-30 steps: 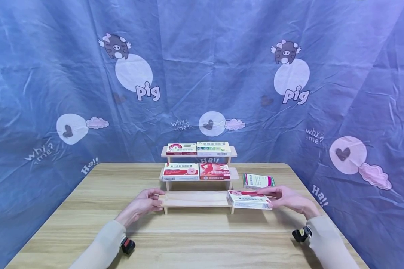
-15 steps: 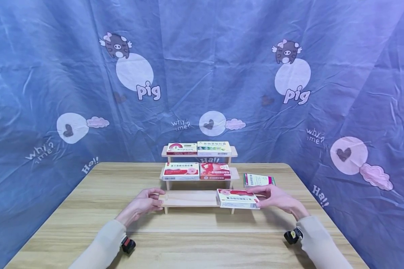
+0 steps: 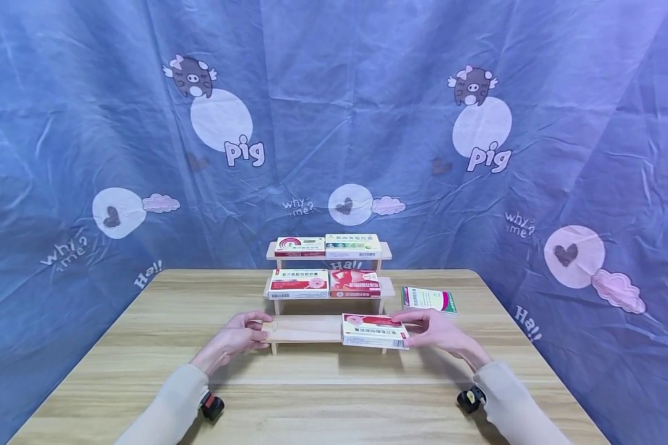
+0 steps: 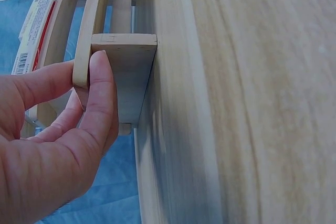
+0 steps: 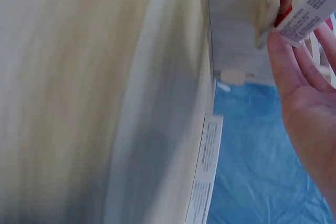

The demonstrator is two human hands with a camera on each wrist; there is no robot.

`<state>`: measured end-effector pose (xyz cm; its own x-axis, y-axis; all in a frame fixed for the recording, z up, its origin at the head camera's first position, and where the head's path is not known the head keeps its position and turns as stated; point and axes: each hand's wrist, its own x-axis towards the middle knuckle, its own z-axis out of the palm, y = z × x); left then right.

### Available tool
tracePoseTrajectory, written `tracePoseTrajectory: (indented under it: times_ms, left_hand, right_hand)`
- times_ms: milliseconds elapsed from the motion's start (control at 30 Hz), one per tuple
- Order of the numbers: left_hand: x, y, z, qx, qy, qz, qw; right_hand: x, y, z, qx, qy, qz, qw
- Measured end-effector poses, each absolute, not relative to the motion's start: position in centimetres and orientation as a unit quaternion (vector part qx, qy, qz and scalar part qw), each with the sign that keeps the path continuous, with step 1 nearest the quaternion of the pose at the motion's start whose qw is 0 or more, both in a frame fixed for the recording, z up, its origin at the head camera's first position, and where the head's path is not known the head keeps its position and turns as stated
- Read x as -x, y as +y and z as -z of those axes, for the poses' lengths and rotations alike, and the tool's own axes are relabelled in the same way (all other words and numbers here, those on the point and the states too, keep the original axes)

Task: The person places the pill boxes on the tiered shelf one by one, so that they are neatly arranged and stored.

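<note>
A three-step wooden display rack point(image 3: 306, 329) stands on the table. My left hand point(image 3: 236, 339) pinches the left end of its lowest shelf; in the left wrist view the fingers of that hand point(image 4: 68, 119) close around the board's end. My right hand point(image 3: 436, 332) holds a red-and-white medicine box point(image 3: 374, 332) by its right end, over the right part of the lowest shelf. In the right wrist view the box point(image 5: 310, 11) is gripped beside the shelf end, partly cut off by the frame edge. Whether it bears fully on the shelf, I cannot tell.
On the middle shelf lie a white-and-red box point(image 3: 299, 284) and a red box point(image 3: 355, 284). Two more boxes, a maroon-and-white one point(image 3: 300, 246) and a green-and-white one point(image 3: 353, 246), sit on top. A green-and-magenta box point(image 3: 428, 300) lies on the table to the right.
My right hand has moved left with the red-and-white medicine box, from beyond the shelf's right end to over its right part. The left hand has stayed at the rack.
</note>
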<state>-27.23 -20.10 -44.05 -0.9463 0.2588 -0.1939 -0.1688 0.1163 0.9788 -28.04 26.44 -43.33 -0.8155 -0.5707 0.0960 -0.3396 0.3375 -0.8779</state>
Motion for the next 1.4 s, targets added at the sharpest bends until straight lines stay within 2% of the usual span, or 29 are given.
tracePoseTrajectory:
  times_ms: [267, 533, 1033, 1400]
  left_hand:
    - [27.4, -20.2, 44.2, -0.026, 0.730, -0.665, 0.159]
    - [27.4, -20.2, 44.2, -0.028, 0.730, -0.665, 0.158]
    - [27.4, -20.4, 44.3, -0.023, 0.723, -0.671, 0.162]
    - [27.8, -21.1, 44.2, -0.061, 0.702, -0.682, 0.197]
  right_hand:
    - [28.0, 24.7, 43.4, 0.281, 0.803, 0.515, 0.103]
    - [28.0, 22.2, 43.4, 0.272, 0.792, 0.533, 0.121]
    - [28.2, 19.4, 43.7, 0.247, 0.797, 0.539, 0.120]
    - [28.2, 16.6, 43.7, 0.225, 0.791, 0.555, 0.127]
